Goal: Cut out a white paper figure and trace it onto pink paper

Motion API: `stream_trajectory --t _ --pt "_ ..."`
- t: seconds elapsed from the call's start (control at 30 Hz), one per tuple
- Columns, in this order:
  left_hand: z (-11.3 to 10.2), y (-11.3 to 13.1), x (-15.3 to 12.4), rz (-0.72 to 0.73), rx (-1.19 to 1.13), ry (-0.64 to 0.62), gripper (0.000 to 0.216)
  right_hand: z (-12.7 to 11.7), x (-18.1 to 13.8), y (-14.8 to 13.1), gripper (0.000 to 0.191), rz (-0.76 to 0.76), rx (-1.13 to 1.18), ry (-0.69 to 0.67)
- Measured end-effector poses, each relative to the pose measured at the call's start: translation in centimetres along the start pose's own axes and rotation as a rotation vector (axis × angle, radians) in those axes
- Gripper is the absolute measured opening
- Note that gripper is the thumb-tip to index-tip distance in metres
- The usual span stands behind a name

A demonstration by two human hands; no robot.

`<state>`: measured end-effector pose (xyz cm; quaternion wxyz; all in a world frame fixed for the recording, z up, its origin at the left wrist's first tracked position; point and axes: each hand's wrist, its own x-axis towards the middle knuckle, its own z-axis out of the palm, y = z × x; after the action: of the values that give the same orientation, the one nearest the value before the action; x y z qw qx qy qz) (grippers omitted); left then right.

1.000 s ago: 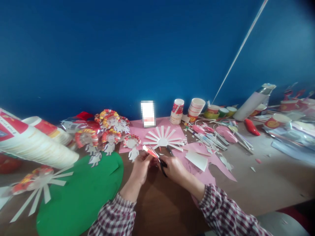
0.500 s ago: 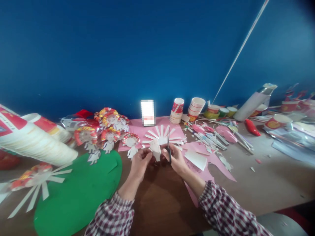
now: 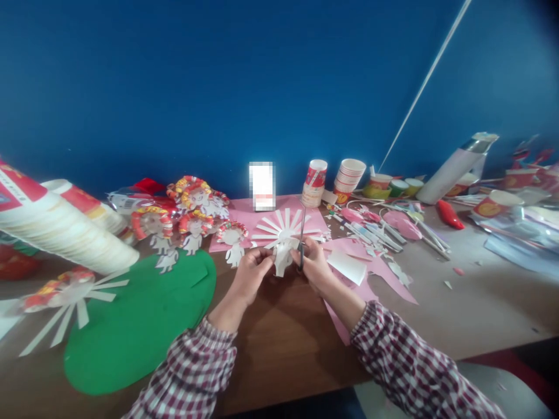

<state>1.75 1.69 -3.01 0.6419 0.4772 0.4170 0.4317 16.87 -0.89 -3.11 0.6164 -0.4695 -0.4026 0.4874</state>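
While pinched in the left hand (image 3: 251, 273), close beside the scissors (image 3: 300, 254): a white cutout (image 3: 283, 259)

Though small and partly hidden by fingers, raised in plain view at the middle, just above the table (image 3: 271, 349). Gripped at its left edge by thumb and curled fingers of the left hand, with barely any gap left between. In the right hand (image 3: 315, 265), closed around the black handles, the scissors, with blades pointing up and away; seemingly together, though too thin to tell for certain. Impossible to tell real touch of right fingertips on the cutout from mere overlap.

Probably held by the edge to leave the outline uncovered, and near the scissors for close control.

As for looks: pale, thin, paper-like; wider above, narrower below, uneven along the sides. Too blurred for any marking to be read.

Just behind, a fan of white strips (image 3: 286, 234), spread flat on pink paper (image 3: 231, 206). To the right, a white card (image 3: 347, 267) on pink scraps (image 3: 393, 282), then markers (image 3: 371, 233). To the left, a doll (image 3: 234, 254) with a red-and-white ring around its head, and a green sheet (image 3: 144, 326). Perhaps set to either side for working room between. Farther back, two upright cup stacks (image 3: 315, 183); beyond, a blue wall (image 3: 218, 87).
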Motion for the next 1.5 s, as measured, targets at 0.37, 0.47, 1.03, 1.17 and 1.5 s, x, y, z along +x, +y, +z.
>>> stream_trajectory --t 0.37,0.47,1.03,1.17,1.5 --pt "0.0 0.4 -0.2 0.029 -0.01 0.009 0.018 0.6 -0.7 -0.7 0.032 0.109 -0.024 -0.016" --pt "-0.1 0.3 0.0 0.044 0.008 0.032 0.016 0.5 -0.5 -0.5 0.033 0.078 -0.074 -0.012" --pt "-0.5 0.1 0.1 0.255 0.218 0.07 0.009 0.2 -1.9 -1.2 0.033 -0.484 -0.791 -0.041" --pt "-0.4 0.2 0.0 0.248 0.205 0.037 0.008 0.2 -1.7 -0.9 0.034 -0.41 -0.772 -0.014" --pt "-0.3 0.4 -0.1 0.165 0.182 0.002 0.013 0.5 -1.1 -0.5 0.029 -0.294 -0.412 -0.062"
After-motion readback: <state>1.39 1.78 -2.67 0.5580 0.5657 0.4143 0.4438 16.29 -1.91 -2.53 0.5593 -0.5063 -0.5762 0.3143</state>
